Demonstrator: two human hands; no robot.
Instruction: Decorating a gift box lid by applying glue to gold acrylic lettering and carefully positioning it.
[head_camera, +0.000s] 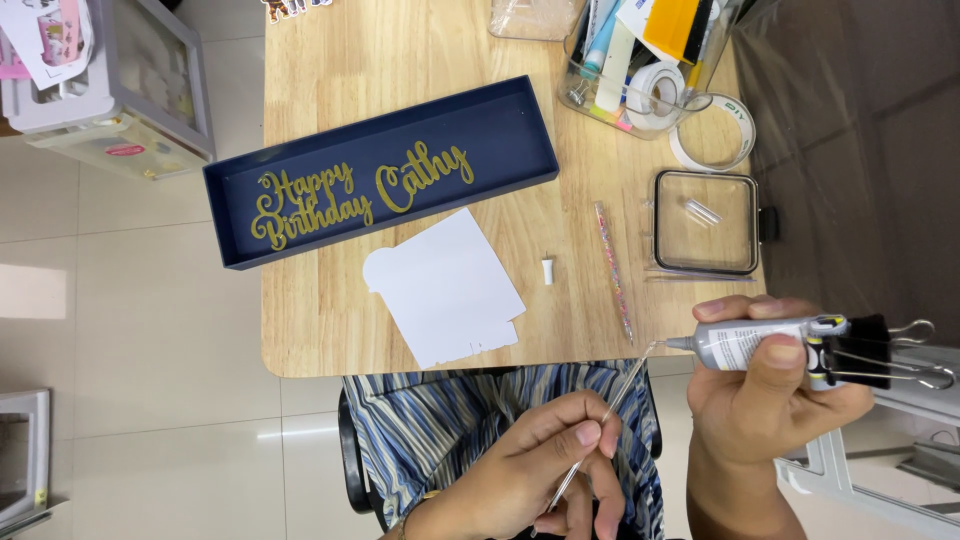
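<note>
Two bare hands work below the near edge of a wooden table (330, 60), over our striped lap. Our right hand (770, 400) is closed around a grey glue tube (750, 342), whose rolled tail is clamped by a black binder clip (862, 350). The tube lies almost level, its long axis running left to right, nozzle pointing left toward the table edge. Our left hand (545, 470) pinches a thin clear stick (600, 425) between thumb and fingertips; the stick slants up and to the right, its upper tip meeting the nozzle.

On the table, well apart from the hands, we see a long navy box lid (520, 130) holding gold cut-out lettering (350, 192), tilted upward to the right. Just beside it lies a white card piece (445, 290), then a small white cap (547, 271) and a glitter-filled pen (613, 270) lying roughly front to back. Farther right sit a clear square lid with a black rim (706, 222), a tape ring (715, 132) and a clear organiser of supplies (645, 60). Nothing stands between tube and stick.
</note>
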